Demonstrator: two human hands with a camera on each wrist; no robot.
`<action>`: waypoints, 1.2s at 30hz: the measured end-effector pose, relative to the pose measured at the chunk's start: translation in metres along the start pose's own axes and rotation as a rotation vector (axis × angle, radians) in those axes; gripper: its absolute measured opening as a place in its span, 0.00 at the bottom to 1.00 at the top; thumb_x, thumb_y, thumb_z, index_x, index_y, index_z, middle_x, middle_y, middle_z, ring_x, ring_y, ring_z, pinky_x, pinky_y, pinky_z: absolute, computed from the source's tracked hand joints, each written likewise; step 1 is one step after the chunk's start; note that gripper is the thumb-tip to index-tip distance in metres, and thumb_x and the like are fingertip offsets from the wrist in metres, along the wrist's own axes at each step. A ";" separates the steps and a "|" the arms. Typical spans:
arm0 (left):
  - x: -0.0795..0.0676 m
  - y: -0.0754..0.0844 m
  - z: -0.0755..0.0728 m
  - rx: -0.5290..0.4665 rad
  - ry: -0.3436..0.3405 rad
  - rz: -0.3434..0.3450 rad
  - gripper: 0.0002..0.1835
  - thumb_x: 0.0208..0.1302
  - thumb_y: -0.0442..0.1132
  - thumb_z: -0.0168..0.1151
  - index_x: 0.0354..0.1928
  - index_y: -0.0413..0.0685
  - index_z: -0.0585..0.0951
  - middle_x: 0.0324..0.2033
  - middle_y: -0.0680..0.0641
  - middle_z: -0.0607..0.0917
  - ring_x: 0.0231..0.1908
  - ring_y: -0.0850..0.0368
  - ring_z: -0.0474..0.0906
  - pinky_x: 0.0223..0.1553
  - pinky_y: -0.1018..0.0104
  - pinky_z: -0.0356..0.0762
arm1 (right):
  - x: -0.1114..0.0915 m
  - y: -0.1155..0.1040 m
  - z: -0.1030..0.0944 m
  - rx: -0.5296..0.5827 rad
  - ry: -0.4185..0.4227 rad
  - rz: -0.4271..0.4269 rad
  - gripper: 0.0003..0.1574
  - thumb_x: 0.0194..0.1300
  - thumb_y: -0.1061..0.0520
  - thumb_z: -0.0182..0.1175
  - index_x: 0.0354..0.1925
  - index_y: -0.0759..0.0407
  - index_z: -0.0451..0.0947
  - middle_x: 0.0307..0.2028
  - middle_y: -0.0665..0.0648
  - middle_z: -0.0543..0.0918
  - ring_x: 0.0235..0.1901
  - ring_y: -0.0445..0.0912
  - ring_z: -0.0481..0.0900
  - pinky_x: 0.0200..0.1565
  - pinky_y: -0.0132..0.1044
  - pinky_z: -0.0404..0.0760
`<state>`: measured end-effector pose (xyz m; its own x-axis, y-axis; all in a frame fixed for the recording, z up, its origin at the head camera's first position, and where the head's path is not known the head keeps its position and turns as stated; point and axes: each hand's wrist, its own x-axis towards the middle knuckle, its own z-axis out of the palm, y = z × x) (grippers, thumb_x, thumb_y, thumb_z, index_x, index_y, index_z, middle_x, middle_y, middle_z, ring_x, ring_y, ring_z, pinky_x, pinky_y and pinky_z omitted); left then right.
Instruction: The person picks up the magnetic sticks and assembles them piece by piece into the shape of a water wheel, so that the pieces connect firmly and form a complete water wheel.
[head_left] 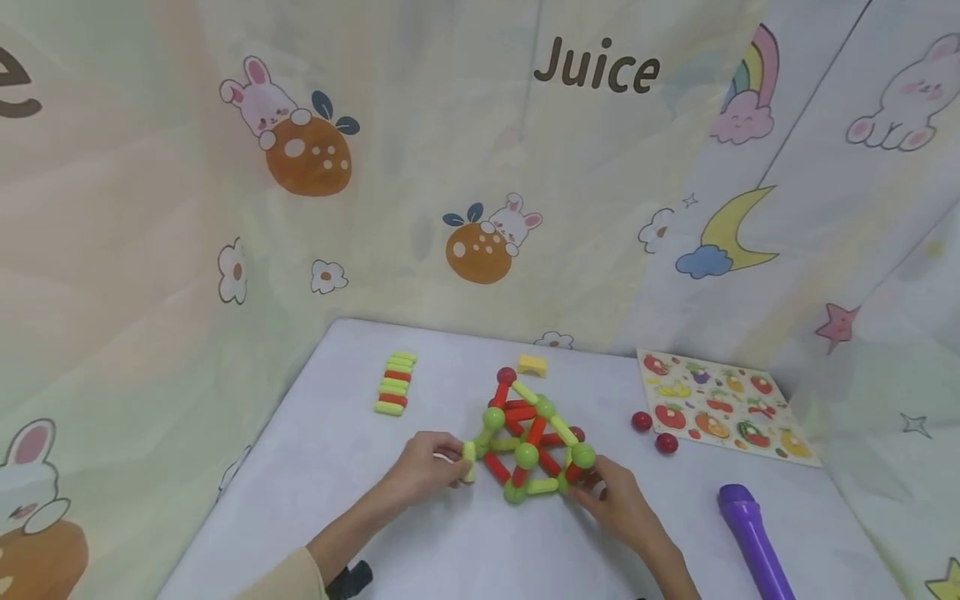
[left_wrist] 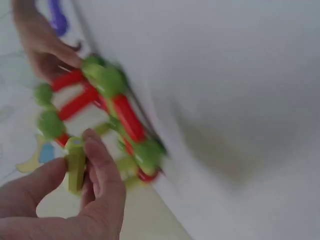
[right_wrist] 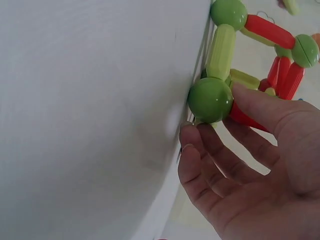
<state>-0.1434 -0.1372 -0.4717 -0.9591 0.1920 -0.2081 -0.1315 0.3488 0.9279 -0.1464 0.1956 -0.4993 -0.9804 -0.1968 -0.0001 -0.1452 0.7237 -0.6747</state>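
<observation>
A stick-and-ball structure point(head_left: 527, 455) of red and yellow-green rods joined by green and red balls stands on the white table. My left hand point(head_left: 429, 463), at its left side, pinches a loose yellow-green rod point(left_wrist: 76, 165) between thumb and fingers. In the head view that rod is upright, close beside the structure; whether they touch I cannot tell. On the right side, my right hand point(head_left: 617, 505) grips a lower corner of the structure. Seen from the right wrist, its thumb and fingertips are around a green ball point(right_wrist: 211, 100) and the red rod beside it.
Several yellow-green and red rods point(head_left: 394, 385) lie in a row at the back left. Behind the structure sits a yellow arch block point(head_left: 532, 364). To the right are two red balls point(head_left: 666, 443), a fruit picture board point(head_left: 720, 408) and a purple microphone-shaped toy point(head_left: 753, 537).
</observation>
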 end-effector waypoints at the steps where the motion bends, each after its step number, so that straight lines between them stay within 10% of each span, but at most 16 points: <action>1: 0.002 0.006 0.008 -0.097 -0.029 -0.019 0.14 0.71 0.38 0.73 0.52 0.37 0.86 0.38 0.45 0.89 0.38 0.52 0.90 0.42 0.61 0.90 | 0.000 0.000 0.000 0.002 0.003 -0.004 0.22 0.61 0.60 0.80 0.50 0.58 0.82 0.39 0.47 0.85 0.39 0.42 0.81 0.38 0.32 0.83; 6: 0.013 0.020 0.037 -0.323 -0.018 -0.084 0.17 0.73 0.46 0.72 0.51 0.39 0.87 0.40 0.42 0.93 0.44 0.47 0.90 0.49 0.58 0.88 | 0.000 0.001 0.001 0.019 0.000 -0.010 0.21 0.63 0.60 0.79 0.52 0.57 0.83 0.39 0.47 0.85 0.40 0.42 0.80 0.38 0.31 0.82; 25: 0.020 0.025 0.058 -0.455 0.019 -0.129 0.19 0.76 0.47 0.70 0.53 0.35 0.88 0.34 0.47 0.91 0.37 0.57 0.86 0.43 0.68 0.85 | -0.001 0.001 0.003 -0.026 0.021 -0.043 0.16 0.66 0.57 0.78 0.47 0.55 0.82 0.39 0.47 0.85 0.38 0.42 0.81 0.36 0.31 0.83; 31: 0.022 0.022 0.058 -0.455 0.021 -0.135 0.21 0.76 0.50 0.69 0.53 0.36 0.88 0.35 0.48 0.91 0.39 0.55 0.86 0.44 0.67 0.85 | -0.009 -0.013 -0.004 -0.076 0.120 -0.006 0.44 0.60 0.48 0.83 0.68 0.56 0.74 0.56 0.55 0.82 0.52 0.50 0.79 0.47 0.41 0.87; 36: 0.025 0.022 0.059 -0.477 0.031 -0.135 0.21 0.75 0.50 0.70 0.52 0.37 0.87 0.35 0.48 0.92 0.38 0.56 0.86 0.44 0.66 0.85 | -0.014 -0.027 -0.005 -0.119 0.315 -0.259 0.56 0.50 0.50 0.89 0.73 0.52 0.73 0.69 0.57 0.75 0.68 0.54 0.71 0.61 0.57 0.85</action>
<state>-0.1550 -0.0705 -0.4750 -0.9316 0.1440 -0.3337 -0.3484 -0.0916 0.9329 -0.1296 0.1814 -0.4774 -0.8994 -0.1837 0.3967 -0.3885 0.7520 -0.5325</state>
